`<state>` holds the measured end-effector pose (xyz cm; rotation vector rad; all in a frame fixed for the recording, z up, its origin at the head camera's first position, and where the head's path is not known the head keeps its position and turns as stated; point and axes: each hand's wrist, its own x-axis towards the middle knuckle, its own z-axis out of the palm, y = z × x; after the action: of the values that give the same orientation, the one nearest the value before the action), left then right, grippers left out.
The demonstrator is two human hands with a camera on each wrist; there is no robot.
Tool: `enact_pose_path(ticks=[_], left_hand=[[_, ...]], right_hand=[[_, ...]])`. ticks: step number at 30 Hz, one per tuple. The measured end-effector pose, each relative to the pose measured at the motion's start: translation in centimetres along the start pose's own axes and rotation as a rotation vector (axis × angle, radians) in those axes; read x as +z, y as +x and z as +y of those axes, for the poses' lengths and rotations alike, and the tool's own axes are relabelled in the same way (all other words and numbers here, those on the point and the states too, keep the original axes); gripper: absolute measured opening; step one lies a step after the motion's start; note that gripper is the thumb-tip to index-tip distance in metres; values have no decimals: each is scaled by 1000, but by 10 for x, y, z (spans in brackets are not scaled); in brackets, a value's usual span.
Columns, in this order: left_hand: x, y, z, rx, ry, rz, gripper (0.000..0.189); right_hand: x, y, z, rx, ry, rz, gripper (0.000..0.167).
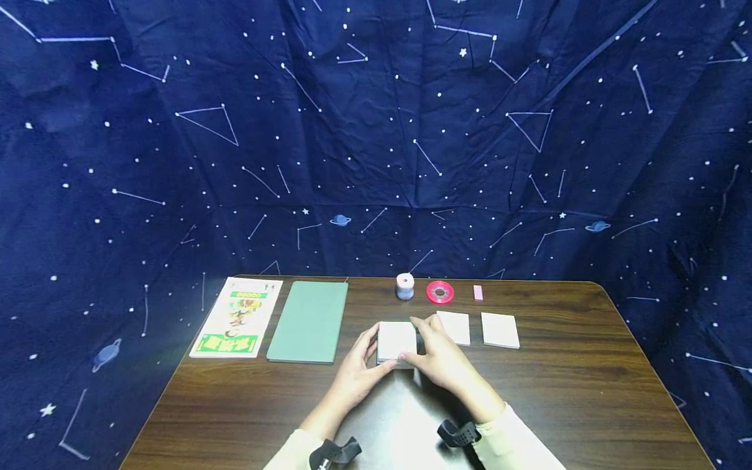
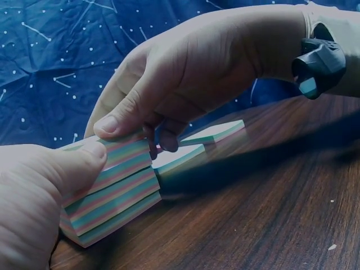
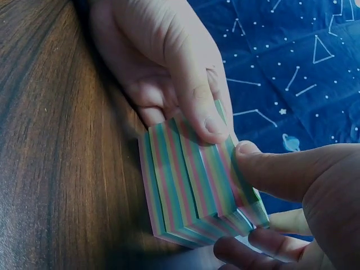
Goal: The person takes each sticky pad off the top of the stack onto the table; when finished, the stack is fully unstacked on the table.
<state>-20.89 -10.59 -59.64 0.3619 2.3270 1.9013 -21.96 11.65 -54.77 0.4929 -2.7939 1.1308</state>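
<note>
A stack of sticky note pads (image 1: 397, 339) stands on the table, white on top, with sides striped pink, yellow, green and blue (image 3: 183, 180). Its layers sit slightly out of line. My left hand (image 1: 357, 375) grips the stack's left side, thumb at the near face. From the right, my right hand (image 1: 442, 358) holds the upper part, thumb on the near side and fingers behind. Both thumbs lie close together near the top in the wrist views. Two more sticky note pads, one (image 1: 454, 328) partly behind my right hand and another (image 1: 501, 330), lie to the right.
Behind the stack are a spool of pale thread (image 1: 405, 286), a red ring-shaped reel (image 1: 440, 283) and a small pink block (image 1: 478, 292). Left lie a green notebook (image 1: 308, 323) and a printed booklet (image 1: 237, 318). A dark blue starry cloth (image 1: 376, 163) hangs behind the wooden table (image 1: 564, 398).
</note>
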Motion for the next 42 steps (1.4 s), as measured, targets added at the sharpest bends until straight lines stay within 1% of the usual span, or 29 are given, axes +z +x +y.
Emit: enact_pose_path(ticks=[5,10,19,24,28,32,36,39,42], left_hand=[[0,1,1,5,16,5,90],[0,2,1,-8,23,0,94],[0,2,1,-1,22,6,90],[0,2,1,27,32,-1,90],[0,3,0,68,30,2,88],[1,4,-1,64,25,-3,89],[2,5,0,52,6,4,89],[2,4,1,63,-3,18,87],[2,2,0,65,-4,23,86]], right_hand=[[0,0,2,3,1,-5,76],[-1,0,4,-9,3,-4,73],[-1,2,5,-20,7,9,72],[-1,2,3,-21,18,27,71],[-3,2,1,-34,71,48,68],[-6,2,-1,-67,95,77,64],[-9,2,-5,-131,108,116,58],[-12,1,-9,-188,184,119,48],[-16,-3,-14,-216,279,113,39]])
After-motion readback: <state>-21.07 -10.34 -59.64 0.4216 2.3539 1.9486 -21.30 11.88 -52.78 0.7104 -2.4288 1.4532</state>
